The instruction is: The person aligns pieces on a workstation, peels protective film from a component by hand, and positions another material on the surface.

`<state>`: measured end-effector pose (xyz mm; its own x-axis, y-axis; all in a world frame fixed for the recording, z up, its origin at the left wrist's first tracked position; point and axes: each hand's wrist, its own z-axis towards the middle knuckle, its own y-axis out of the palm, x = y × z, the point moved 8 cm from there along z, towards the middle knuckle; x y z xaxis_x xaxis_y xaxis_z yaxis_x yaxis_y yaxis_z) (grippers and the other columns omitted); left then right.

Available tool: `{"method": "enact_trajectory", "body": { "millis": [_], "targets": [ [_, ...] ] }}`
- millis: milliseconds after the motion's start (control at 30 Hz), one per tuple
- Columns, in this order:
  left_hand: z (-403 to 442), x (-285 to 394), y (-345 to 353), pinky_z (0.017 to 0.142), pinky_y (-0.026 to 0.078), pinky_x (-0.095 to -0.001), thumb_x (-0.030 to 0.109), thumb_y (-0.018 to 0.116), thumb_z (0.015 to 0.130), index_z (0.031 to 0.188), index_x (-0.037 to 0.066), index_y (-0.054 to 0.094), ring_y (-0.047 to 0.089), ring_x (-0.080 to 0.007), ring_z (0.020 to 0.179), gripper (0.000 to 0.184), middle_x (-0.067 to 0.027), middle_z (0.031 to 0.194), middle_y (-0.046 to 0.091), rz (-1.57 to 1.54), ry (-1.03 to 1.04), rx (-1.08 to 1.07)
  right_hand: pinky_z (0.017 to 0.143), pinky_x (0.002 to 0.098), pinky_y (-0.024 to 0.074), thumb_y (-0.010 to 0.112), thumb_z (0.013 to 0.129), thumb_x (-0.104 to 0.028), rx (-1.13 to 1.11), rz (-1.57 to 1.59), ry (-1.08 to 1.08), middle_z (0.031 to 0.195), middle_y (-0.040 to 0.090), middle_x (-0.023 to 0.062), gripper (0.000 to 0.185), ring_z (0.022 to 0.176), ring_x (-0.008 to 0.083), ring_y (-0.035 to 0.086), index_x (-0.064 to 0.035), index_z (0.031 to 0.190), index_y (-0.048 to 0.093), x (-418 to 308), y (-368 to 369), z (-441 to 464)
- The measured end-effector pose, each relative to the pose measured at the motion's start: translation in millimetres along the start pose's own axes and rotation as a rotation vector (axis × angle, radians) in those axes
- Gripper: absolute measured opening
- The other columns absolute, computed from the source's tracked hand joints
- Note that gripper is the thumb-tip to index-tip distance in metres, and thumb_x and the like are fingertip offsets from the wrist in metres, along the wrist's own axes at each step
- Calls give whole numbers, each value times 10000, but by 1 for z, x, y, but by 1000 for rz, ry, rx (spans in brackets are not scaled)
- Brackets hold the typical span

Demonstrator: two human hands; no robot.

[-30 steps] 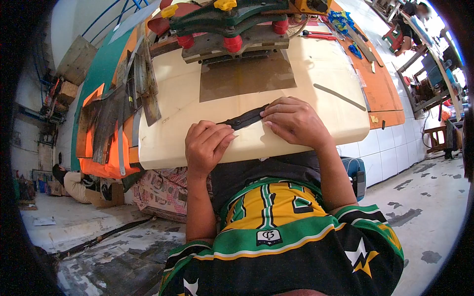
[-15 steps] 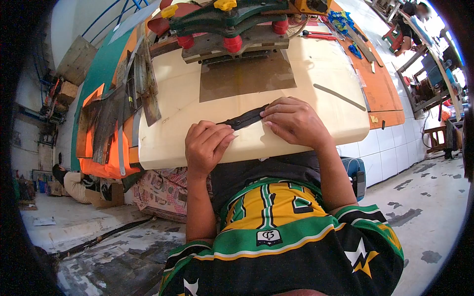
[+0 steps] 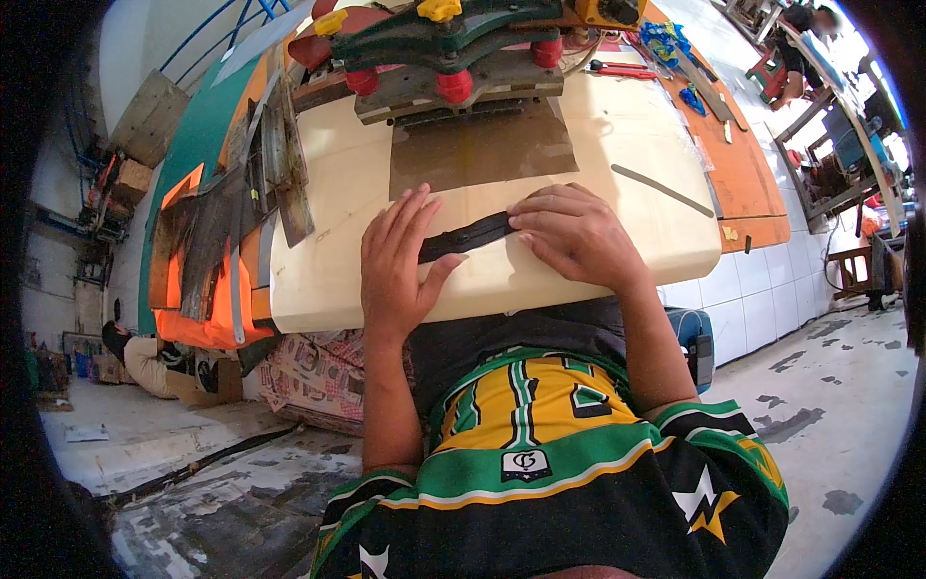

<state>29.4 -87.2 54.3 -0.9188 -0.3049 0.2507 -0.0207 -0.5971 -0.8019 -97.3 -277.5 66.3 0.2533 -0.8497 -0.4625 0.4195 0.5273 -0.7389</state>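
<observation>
A narrow black strip [image 3: 468,237], perhaps cloth or leather with a ridge along it, lies at a slant over the cream work surface [image 3: 338,275]. Its right end is pinched between the thumb and fingers of my right hand [image 3: 579,236]. At the strip's left end, my left hand [image 3: 397,256] is open, its fingers stretched forward and its thumb apart. Whether the left hand touches the strip's end I cannot tell. Just beyond both hands, a brown sheet [image 3: 482,154] lies flat under the front of a green press [image 3: 492,43] with red fittings.
Dark, worn strips [image 3: 280,159] are piled at the left over an orange sheet [image 3: 231,299]. A thin grey strip [image 3: 661,190] lies to the right. Red-handled tools [image 3: 622,68] and blue-yellow wrappers [image 3: 666,41] sit at the back right. Two other people are in the background.
My left hand has let go of the strip's left end and its fingers have straightened forward. My right hand keeps its hold in nearly the same place.
</observation>
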Motion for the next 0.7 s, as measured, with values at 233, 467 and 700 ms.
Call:
{"method": "enact_trajectory", "body": {
  "millis": [233,467,700],
  "targets": [
    [0,-10,17,1323,278,-570,627,569,1067,1591,87,555,476,-332,1560,752,-132,1658,548,39,-110,-113,1247,469,422,732,1031,-337,66,-224,71,1559,631,143,510,1499,316,540,-73,1462,665,6,0,7],
    [0,-12,21,1322,282,-568,655,536,1071,1590,89,560,490,-321,1552,768,-134,1641,567,51,-115,-154,1313,481,342,677,1039,-543,2,-289,181,1639,556,161,742,1572,330,455,-26,1561,575,20,11,4],
    [1,-11,20,1314,295,-564,654,549,1063,1569,94,586,494,-312,1549,755,-122,1641,570,59,-115,-142,1324,483,327,688,1027,-553,-11,-295,173,1633,567,147,746,1575,327,453,-34,1554,585,24,14,4]
  ]
}}
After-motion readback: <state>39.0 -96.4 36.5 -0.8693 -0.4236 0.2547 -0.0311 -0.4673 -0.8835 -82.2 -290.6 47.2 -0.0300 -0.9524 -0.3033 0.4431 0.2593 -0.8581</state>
